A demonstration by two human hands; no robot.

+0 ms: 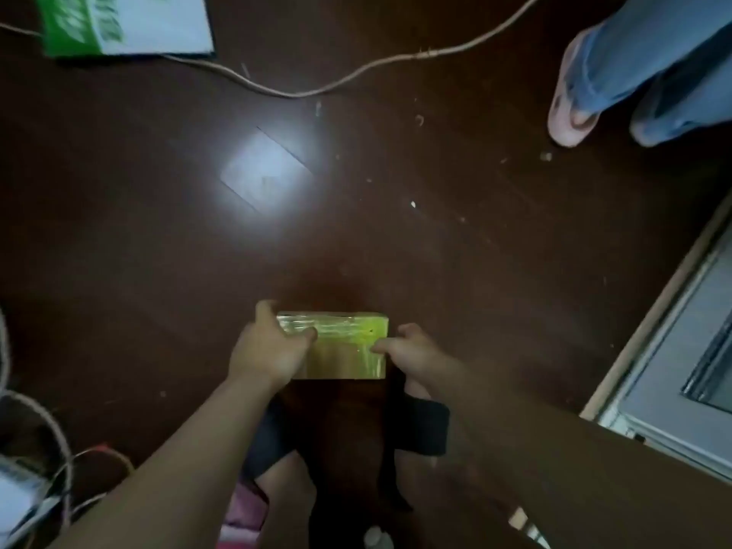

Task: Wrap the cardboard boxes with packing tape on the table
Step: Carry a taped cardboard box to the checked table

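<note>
A small cardboard box (344, 350) with glossy yellowish tape over it is held out over the dark brown floor (435, 251). My left hand (269, 346) grips its left end, thumb on the top face and fingers curled over the far edge. My right hand (408, 350) grips the box's right end, thumb and fingers curled against its side. No tape roll shows in the head view.
A green-and-white bag (122, 23) lies at the far left. A pale cord (317, 89) runs across the floor. Another person's feet in pink slippers (574, 101) stand at the far right. A white cabinet edge (673, 350) is on the right, cables (51, 449) at the lower left.
</note>
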